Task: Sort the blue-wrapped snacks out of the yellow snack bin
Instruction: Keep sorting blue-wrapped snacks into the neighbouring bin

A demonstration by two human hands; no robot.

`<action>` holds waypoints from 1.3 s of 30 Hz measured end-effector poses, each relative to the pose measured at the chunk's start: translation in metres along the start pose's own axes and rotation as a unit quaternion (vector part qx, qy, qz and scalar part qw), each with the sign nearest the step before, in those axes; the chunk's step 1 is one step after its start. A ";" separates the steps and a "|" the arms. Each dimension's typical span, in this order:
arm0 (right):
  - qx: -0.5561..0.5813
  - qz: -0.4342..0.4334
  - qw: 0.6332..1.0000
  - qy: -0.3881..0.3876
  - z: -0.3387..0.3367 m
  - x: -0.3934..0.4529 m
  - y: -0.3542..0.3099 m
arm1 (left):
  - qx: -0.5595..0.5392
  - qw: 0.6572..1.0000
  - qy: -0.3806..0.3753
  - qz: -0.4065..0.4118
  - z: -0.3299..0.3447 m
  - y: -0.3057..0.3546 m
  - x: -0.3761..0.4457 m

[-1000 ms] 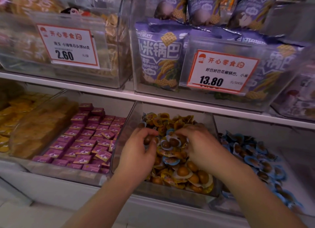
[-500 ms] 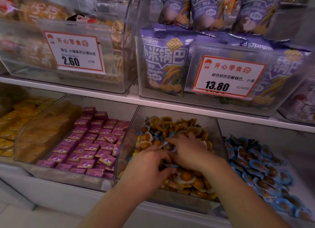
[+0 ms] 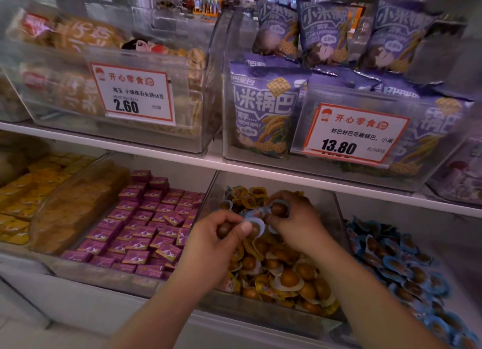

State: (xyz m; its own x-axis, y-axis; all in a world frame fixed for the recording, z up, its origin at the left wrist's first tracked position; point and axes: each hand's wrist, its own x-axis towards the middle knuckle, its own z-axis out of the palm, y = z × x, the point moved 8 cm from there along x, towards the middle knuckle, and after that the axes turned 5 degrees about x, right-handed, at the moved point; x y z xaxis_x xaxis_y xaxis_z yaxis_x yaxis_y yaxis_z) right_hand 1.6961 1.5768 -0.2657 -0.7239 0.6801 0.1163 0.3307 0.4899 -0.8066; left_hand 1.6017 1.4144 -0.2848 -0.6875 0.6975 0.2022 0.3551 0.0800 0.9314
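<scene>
Two hands lift blue-wrapped snacks above a clear plastic bin of yellow-wrapped snacks.

The left hand [image 3: 208,247] curls its fingers round one round brown snack in a glossy blue-rimmed wrapper [image 3: 257,227]; the right hand [image 3: 296,223] pinches a second blue-wrapped snack [image 3: 279,208], and more blue wrappers crowd between the two hands, their count unclear. Both hands are over the middle of the clear plastic bin [image 3: 336,210] heaped with shiny yellow-wrapped round snacks [image 3: 289,278]. On the lower shelf beside it lie a pile of blue-wrapped snacks [image 3: 401,265] and small purple square packets [image 3: 146,218].
</scene>
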 end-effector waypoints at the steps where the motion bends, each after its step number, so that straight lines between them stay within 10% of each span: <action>1: 0.044 0.026 0.999 0.016 -0.005 -0.002 0.003 | -0.026 1.000 0.002 -0.016 0.000 -0.002 0.000; 7: 0.469 0.212 0.857 0.029 0.011 -0.042 0.019 | -0.174 0.974 0.054 -0.132 0.013 -0.012 -0.003; 14: 0.625 0.279 0.725 -0.081 0.034 -0.090 -0.018 | 0.060 0.984 0.062 0.153 0.051 0.060 -0.028; 29: 0.585 0.174 0.791 0.039 -0.058 -0.101 0.015 | 0.088 0.965 -0.079 0.233 0.098 0.076 -0.045; 36: 0.570 0.263 0.756 0.184 -0.108 -0.063 0.098 | 0.159 0.968 -0.038 0.191 0.073 0.043 -0.021; 39: 0.510 0.280 0.800 0.149 -0.108 -0.041 0.111 | 0.173 0.967 -0.034 0.184 0.064 0.036 -0.019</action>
State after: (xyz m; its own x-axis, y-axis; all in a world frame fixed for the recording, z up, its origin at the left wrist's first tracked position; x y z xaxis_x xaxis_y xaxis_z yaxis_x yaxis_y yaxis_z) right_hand 1.8274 1.6619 -0.2972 -0.4083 0.8118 -0.4174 -0.2231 -0.5321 -0.8168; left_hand 1.6679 1.4500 -0.2743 -0.4358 0.7679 0.4695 0.7660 0.0425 0.6414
